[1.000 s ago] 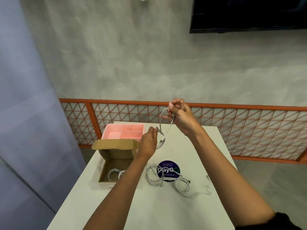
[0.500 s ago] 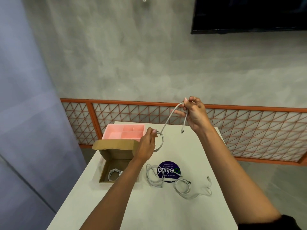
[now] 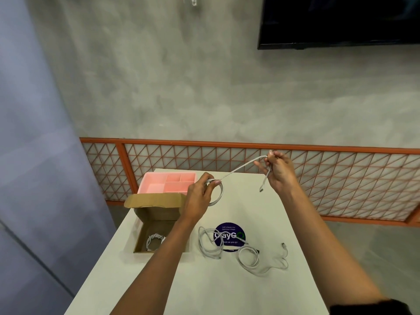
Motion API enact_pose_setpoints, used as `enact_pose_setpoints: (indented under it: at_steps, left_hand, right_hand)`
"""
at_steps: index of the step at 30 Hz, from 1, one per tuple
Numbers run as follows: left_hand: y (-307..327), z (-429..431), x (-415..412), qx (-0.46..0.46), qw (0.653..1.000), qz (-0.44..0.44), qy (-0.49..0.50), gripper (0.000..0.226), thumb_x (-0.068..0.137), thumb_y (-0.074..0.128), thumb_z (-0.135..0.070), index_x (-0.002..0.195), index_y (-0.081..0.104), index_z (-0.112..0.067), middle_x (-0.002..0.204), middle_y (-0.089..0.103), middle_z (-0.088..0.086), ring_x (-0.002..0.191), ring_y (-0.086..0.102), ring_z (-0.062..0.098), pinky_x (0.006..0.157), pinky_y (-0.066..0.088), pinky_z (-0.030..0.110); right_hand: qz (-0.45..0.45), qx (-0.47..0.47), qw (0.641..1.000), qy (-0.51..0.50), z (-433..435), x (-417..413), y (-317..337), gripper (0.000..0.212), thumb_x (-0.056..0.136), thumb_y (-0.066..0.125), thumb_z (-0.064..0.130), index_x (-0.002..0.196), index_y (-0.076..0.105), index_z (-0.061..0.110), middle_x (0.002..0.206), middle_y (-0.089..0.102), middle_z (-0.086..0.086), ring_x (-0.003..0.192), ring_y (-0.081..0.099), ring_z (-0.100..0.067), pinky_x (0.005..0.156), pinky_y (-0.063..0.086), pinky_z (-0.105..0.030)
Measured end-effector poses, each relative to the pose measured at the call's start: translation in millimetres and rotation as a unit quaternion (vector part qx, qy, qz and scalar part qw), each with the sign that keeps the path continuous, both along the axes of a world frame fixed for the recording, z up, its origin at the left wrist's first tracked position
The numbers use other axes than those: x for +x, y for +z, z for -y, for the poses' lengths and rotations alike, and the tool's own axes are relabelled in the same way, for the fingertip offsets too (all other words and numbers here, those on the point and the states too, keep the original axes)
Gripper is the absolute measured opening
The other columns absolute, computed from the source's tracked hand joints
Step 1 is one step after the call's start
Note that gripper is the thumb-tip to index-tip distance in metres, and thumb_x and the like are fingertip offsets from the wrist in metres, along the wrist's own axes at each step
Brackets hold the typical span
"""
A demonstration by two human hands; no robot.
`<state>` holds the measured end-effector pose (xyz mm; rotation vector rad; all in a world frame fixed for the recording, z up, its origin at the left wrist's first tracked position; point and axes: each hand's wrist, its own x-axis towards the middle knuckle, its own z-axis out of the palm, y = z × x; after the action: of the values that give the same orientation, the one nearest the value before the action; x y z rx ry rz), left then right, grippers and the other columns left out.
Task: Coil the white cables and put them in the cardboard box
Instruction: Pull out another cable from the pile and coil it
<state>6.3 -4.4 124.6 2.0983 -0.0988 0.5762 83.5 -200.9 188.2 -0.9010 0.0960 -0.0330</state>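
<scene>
**White Cables, Pink Tray, Orange Lattice**

Every cable is white: the stretched cable [image 3: 236, 170] above the worktop [image 3: 227, 287], the loose cables [image 3: 209, 245] near its middle, the coil [image 3: 154, 241] in the brown cardboard box [image 3: 159, 214]. The worktop is off-white; the tray [image 3: 156, 185] at its far left corner, pink. The sticker [image 3: 229, 228] is dark blue with white and green lettering. The railing [image 3: 204, 142] is orange with a triangle lattice; the wall [image 3: 181, 87], mottled grey.

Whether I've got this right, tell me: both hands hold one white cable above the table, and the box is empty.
Wrong on the box: the head view shows a coil lying in it. The left hand and right hand do hold one white cable above the table.
</scene>
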Motion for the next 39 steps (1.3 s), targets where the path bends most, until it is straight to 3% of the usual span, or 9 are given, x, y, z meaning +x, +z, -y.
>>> enact_pose_setpoints:
  at_steps: [5, 11, 15, 17, 21, 30, 33, 36, 39]
  left_hand:
    - [1.1, -3.2, 6.3, -0.050, 0.998, 0.014, 0.036, 0.012, 0.094, 0.054, -0.033, 0.091, 0.061, -0.023, 0.071, 0.063, 0.014, 0.057, 0.049, 0.026, 0.052, 0.039, 0.035]
    - [17.6, -4.9, 10.2, -0.120, 0.991, 0.039, 0.052, 0.016, 0.094, 0.054, -0.031, 0.090, 0.064, -0.019, 0.075, 0.065, 0.014, 0.063, 0.049, 0.013, 0.056, 0.039, 0.027]
    - [21.1, -3.8, 8.8, -0.153, 0.988, 0.017, 0.016, 0.017, 0.094, 0.055, -0.033, 0.089, 0.064, -0.019, 0.075, 0.066, -0.004, 0.062, 0.050, 0.006, 0.057, 0.041, 0.027]
    - [21.0, -0.2, 7.6, -0.164, 0.986, -0.011, -0.022, 0.018, 0.095, 0.053, -0.032, 0.088, 0.061, -0.018, 0.059, 0.056, -0.016, 0.052, 0.042, 0.001, 0.052, 0.036, 0.027]
    - [20.3, 5.8, 5.4, -0.197, 0.977, -0.041, -0.073, 0.021, 0.096, 0.052, -0.033, 0.085, 0.057, -0.017, 0.052, 0.036, -0.013, 0.050, 0.024, 0.012, 0.046, 0.022, 0.027]
    - [23.7, 8.2, 1.9, -0.200, 0.976, -0.043, -0.079, 0.028, 0.095, 0.052, -0.033, 0.091, 0.054, -0.005, 0.060, 0.040, -0.004, 0.058, 0.029, 0.019, 0.048, 0.025, 0.027]
    - [24.8, 9.2, 0.6, -0.196, 0.976, -0.045, -0.078, 0.025, 0.095, 0.052, -0.032, 0.090, 0.055, -0.008, 0.063, 0.045, -0.002, 0.054, 0.038, 0.010, 0.049, 0.030, 0.028]
    - [23.9, 10.2, 0.4, -0.181, 0.979, -0.046, -0.086, 0.025, 0.095, 0.053, -0.033, 0.089, 0.054, -0.009, 0.066, 0.048, 0.003, 0.059, 0.040, 0.015, 0.053, 0.035, 0.029]
    - [21.9, 15.4, 1.5, -0.139, 0.986, -0.036, -0.084, 0.018, 0.096, 0.053, -0.026, 0.085, 0.054, -0.013, 0.063, 0.059, -0.015, 0.055, 0.052, 0.003, 0.052, 0.039, 0.016]
  right_hand:
    - [0.013, -0.041, 0.999, 0.029, -1.0, 1.3, -11.2, 0.013, 0.097, 0.047, 0.002, 0.088, 0.050, 0.012, 0.073, 0.046, -0.003, 0.057, 0.046, -0.006, 0.051, 0.048, -0.014]
    - [0.067, -0.192, 0.974, 0.101, -2.3, -9.5, -25.3, 0.024, 0.091, 0.057, 0.003, 0.113, 0.063, -0.005, 0.078, 0.061, -0.001, 0.073, 0.057, -0.010, 0.083, 0.051, -0.025]
    - [0.048, -0.347, 0.936, 0.038, -4.9, -12.3, -38.0, 0.025, 0.081, 0.072, 0.013, 0.104, 0.071, 0.001, 0.079, 0.068, -0.007, 0.070, 0.063, -0.015, 0.067, 0.054, -0.022]
    - [0.037, -0.321, 0.946, 0.007, -9.2, -11.4, -38.2, 0.025, 0.081, 0.072, 0.009, 0.103, 0.070, -0.003, 0.076, 0.067, -0.009, 0.061, 0.064, -0.014, 0.061, 0.056, -0.018]
    - [0.031, -0.236, 0.971, -0.027, -17.9, -9.3, -30.1, 0.026, 0.082, 0.071, 0.005, 0.104, 0.067, -0.006, 0.078, 0.068, -0.011, 0.052, 0.065, -0.007, 0.059, 0.055, -0.014]
    - [0.017, -0.170, 0.985, -0.019, -28.6, -16.0, -21.9, 0.031, 0.080, 0.073, 0.006, 0.107, 0.065, -0.007, 0.083, 0.070, -0.012, 0.062, 0.069, -0.012, 0.066, 0.058, -0.019]
    - [-0.004, -0.174, 0.984, 0.031, -27.3, -18.2, -21.3, 0.028, 0.083, 0.070, 0.010, 0.107, 0.065, -0.004, 0.081, 0.068, -0.008, 0.062, 0.068, -0.009, 0.063, 0.058, -0.019]
    - [-0.030, -0.232, 0.962, 0.141, -29.9, -23.3, -21.2, 0.014, 0.088, 0.065, 0.015, 0.096, 0.069, 0.004, 0.078, 0.068, -0.002, 0.063, 0.066, -0.005, 0.062, 0.055, -0.019]
    - [-0.070, -0.252, 0.929, 0.263, -36.2, -27.4, -22.7, 0.012, 0.092, 0.058, 0.015, 0.088, 0.068, 0.011, 0.074, 0.069, 0.001, 0.075, 0.063, -0.012, 0.069, 0.047, -0.023]
